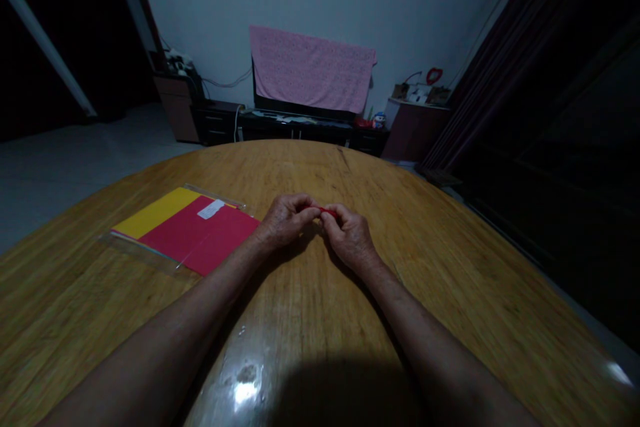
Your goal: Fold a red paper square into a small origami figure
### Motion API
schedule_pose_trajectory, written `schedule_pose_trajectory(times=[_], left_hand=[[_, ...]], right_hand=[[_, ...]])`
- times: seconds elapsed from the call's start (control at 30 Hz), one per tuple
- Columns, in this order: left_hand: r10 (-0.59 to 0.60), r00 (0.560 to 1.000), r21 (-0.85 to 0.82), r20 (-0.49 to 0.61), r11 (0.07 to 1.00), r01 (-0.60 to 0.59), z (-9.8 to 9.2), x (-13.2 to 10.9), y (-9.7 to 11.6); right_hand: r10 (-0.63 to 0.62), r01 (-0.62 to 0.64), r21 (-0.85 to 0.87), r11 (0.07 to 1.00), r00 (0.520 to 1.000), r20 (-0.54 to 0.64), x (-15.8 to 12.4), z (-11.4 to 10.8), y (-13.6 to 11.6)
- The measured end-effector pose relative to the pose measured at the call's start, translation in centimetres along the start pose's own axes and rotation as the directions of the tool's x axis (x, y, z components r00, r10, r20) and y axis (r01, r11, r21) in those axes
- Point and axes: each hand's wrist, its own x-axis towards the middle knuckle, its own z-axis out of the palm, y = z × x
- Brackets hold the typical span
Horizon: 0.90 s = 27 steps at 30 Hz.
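My left hand (290,219) and my right hand (350,235) meet above the middle of the wooden table. Between their pinched fingertips is a small, narrow piece of red paper (327,211), apparently folded. Both thumbs press on it, and the fingers cover most of its shape. Beside my left forearm lies a clear plastic sleeve (173,264) with coloured paper sheets. A red sheet (200,237) and a yellow sheet (155,212) show on top, and a white label (211,209) sits near the upper edge.
The round wooden table (450,280) fills the foreground. Past its far edge stand a low black cabinet (220,123) and a screen draped with a pink cloth (313,70). A side cabinet (415,127) is at the right, near a dark curtain (495,67).
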Motion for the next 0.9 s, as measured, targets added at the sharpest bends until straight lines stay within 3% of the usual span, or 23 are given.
schedule_pose_trajectory(times=[0.3,0.4,0.63,0.73,0.9], left_hand=[[-0.074,0.997,-0.11,0.028,0.991,0.077,-0.1,0.0,0.6],[-0.109,0.993,-0.213,0.036,0.97,0.114,0.1,-0.2,0.8],[-0.171,0.985,-0.357,0.023,0.919,0.168,0.8,-0.9,1.9],[-0.174,0.985,-0.351,-0.017,0.923,0.157,0.7,-0.7,2.2],[-0.196,0.98,-0.364,-0.026,0.915,0.173,0.4,-0.5,1.4]], right_hand=[[0.12,-0.116,0.19,0.975,0.993,-0.007,-0.1,0.1,0.2],[0.176,-0.173,0.275,0.946,0.984,0.014,0.0,0.1,0.2],[0.399,-0.431,0.539,0.724,0.899,0.182,-0.1,0.0,-0.4],[0.403,-0.433,0.573,0.696,0.896,0.188,0.0,-0.2,-0.5],[0.387,-0.397,0.533,0.747,0.912,0.137,0.1,-0.1,-0.3]])
